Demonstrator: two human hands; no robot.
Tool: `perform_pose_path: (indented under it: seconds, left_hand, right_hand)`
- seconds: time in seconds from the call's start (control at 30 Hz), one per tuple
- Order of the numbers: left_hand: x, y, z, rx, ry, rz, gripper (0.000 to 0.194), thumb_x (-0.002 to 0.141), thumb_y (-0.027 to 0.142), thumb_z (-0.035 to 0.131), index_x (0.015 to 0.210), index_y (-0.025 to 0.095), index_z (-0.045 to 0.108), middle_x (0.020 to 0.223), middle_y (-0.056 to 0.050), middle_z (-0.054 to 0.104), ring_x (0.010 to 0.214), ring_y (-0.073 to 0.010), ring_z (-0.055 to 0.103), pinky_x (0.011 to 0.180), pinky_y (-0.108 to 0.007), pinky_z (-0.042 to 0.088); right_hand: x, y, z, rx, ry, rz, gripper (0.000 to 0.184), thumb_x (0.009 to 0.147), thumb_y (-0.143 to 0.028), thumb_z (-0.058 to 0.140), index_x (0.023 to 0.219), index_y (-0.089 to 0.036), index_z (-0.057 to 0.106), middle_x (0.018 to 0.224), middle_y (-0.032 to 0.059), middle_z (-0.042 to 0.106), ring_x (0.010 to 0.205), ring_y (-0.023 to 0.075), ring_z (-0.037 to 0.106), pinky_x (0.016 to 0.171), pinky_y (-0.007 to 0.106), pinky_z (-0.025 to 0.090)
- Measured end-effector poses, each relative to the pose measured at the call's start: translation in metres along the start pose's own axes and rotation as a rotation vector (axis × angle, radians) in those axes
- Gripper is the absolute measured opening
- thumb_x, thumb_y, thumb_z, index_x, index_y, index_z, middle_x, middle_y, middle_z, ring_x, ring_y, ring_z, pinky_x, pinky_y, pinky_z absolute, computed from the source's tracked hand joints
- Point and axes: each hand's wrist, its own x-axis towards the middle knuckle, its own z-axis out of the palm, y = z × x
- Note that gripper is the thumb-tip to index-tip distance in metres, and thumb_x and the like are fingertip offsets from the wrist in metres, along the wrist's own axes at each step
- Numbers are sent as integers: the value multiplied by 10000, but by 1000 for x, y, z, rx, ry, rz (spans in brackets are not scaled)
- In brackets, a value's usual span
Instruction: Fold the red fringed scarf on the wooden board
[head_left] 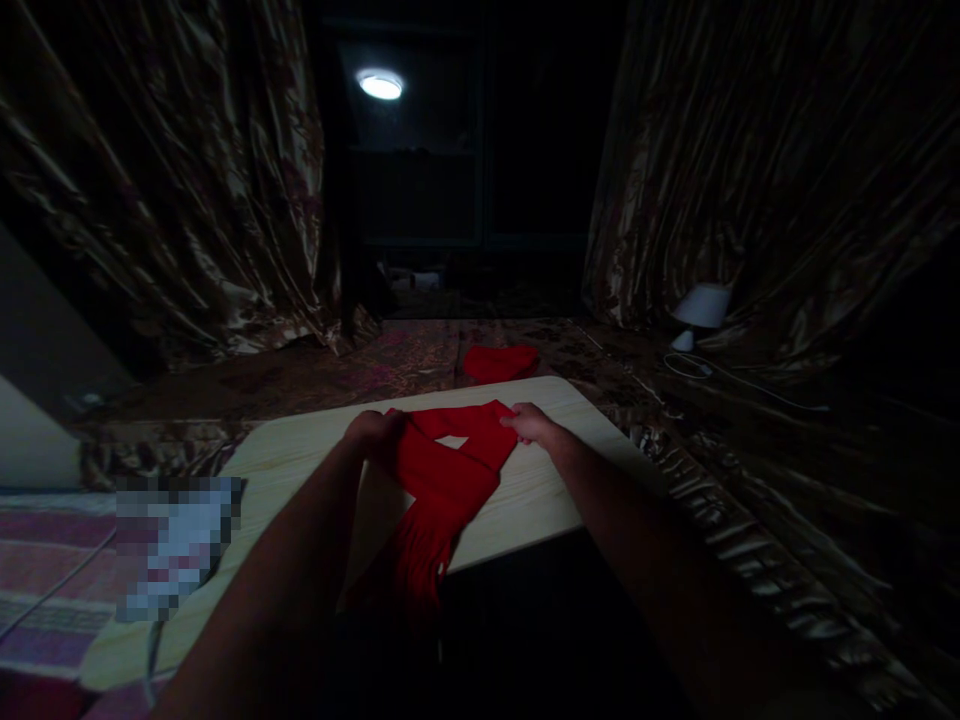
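A red scarf (442,470) with a fringed end lies crossed over itself on a pale wood-grain table (540,480). Bare tabletop shows through a small gap in its loop. My left hand (373,430) is closed on the scarf's left side, its fingers in shadow. On the other side, my right hand (529,423) pinches the upper right corner between thumb and fingers. The fringe hangs toward me over the near table edge. Just past the far edge rests another folded red cloth (501,362), apart from both hands.
Behind the table runs a ledge with patterned cloth (405,350), bearing a small white lamp (703,306) and its cord at right. Heavy curtains (247,200) flank a dark window. A blurred-out object (180,545) sits at the table's left, beside a striped bedcover (45,570).
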Motion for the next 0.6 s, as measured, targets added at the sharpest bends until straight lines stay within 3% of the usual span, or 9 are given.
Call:
perform_pose_path:
  seconds: [0.2,0.4,0.47,0.6]
  left_hand:
    - [3,-5,1,71,-56,14,427,824,527,576,922,134,710,842,-147,741,691,-224,688,514,-269,421]
    - [-2,1,0,167,-50,57,376,828,483,572,898,143,717,852,-155,742,787,-228,695,578,-255,432]
    - [-2,5,-1,185,-58,51,403,811,533,582,884,165,728,841,-141,746,809,-239,698,590,-257,440]
    - [-2,12,-5,200,-76,75,499,822,665,511,854,228,750,883,-100,762,854,-246,704,627,-266,463]
  right_hand:
    - [-1,1,-7,142,-16,61,35,934,-217,564,929,-184,570,510,-89,457,349,61,364,391,181,254]
    - [5,-2,-5,-135,1,102,185,886,-321,637,881,-137,661,483,-24,526,369,103,449,421,218,320]
    - [7,-8,-8,-243,31,79,268,841,-383,687,891,-121,702,581,36,634,465,141,568,476,233,381]
    - [14,-24,-13,-367,130,-12,514,835,-575,648,1051,-119,745,979,132,754,891,229,715,689,234,472]
